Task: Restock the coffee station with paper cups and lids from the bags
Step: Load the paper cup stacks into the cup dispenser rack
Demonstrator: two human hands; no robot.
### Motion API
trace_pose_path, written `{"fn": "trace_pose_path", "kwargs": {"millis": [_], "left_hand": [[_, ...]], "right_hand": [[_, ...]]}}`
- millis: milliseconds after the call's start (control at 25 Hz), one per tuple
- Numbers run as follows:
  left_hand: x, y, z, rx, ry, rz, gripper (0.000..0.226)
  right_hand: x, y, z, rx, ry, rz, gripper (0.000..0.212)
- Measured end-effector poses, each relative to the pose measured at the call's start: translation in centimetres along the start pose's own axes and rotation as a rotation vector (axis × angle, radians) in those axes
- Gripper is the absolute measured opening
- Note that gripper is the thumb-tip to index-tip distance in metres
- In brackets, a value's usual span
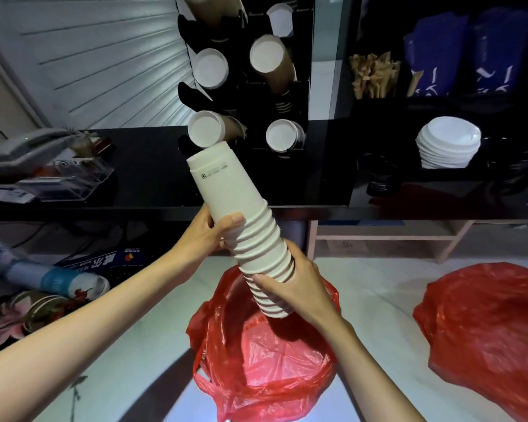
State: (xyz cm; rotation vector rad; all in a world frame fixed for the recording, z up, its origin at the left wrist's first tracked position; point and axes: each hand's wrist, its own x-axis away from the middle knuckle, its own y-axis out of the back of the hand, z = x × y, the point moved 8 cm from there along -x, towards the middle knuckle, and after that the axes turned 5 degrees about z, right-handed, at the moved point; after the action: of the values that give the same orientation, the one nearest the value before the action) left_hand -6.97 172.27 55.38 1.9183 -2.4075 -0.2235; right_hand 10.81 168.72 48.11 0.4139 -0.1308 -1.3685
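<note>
Both hands hold one long stack of white paper cups (250, 239), nested bottoms-up so the closed base of the top cup points toward the black cup rack (247, 86) on the dark worktop (153, 166). The left hand (208, 236) has its grip closed around the upper-middle of the stack, thumb across the front. The right hand (290, 281) has its grip wrapped around the lower end, fingers curled over the rims. Two grips well apart along the stack likely keep it from bending or sliding apart as it tilts.

The stack's lower end hangs just above the open red bag (256, 345) on the pale floor, which suggests the cups are fresh out of it. A second red bag (485, 324) lies to the right, bunched up; its contents cannot be seen.

The rack's slots already show several cup stacks, their white insides facing out. The nearest one, a lower-left cup (205, 132), sits just beyond the top of the held stack. A pile of white lids (448, 141) rests in a compartment further right.

The next step is probably turning and feeding the stack into a slot with room, and alignment at the slot mouth looks like the tricky part.
</note>
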Motion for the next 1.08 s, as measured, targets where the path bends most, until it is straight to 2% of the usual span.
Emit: {"fn": "trace_pose_path", "kwargs": {"millis": [240, 600, 800, 960, 1080], "left_hand": [[-0.8, 1.8, -2.6, 0.004, -0.044, 0.002, 0.084], [0.1, 1.6, -1.3, -0.047, -0.037, 0.054, 0.08], [0.3, 1.5, -0.2, -0.045, -0.009, 0.027, 0.101], [0.3, 1.4, 0.8, -0.061, 0.012, 0.049, 0.084], [0.3, 1.2, 1.1, -0.057, 0.014, 0.06, 0.08]], "right_hand": [[1.4, -0.6, -2.1, -0.089, -0.039, 0.022, 0.078], [4.0, -2.1, -6.2, -0.188, -0.121, 0.123, 0.095], [5.3, -2.9, -8.6, -0.124, -0.163, 0.134, 0.105], [5.6, -3.3, -9.1, -0.102, -0.178, 0.161, 0.103], [5.8, -3.2, -9.5, -0.089, -0.182, 0.18, 0.105]]}}
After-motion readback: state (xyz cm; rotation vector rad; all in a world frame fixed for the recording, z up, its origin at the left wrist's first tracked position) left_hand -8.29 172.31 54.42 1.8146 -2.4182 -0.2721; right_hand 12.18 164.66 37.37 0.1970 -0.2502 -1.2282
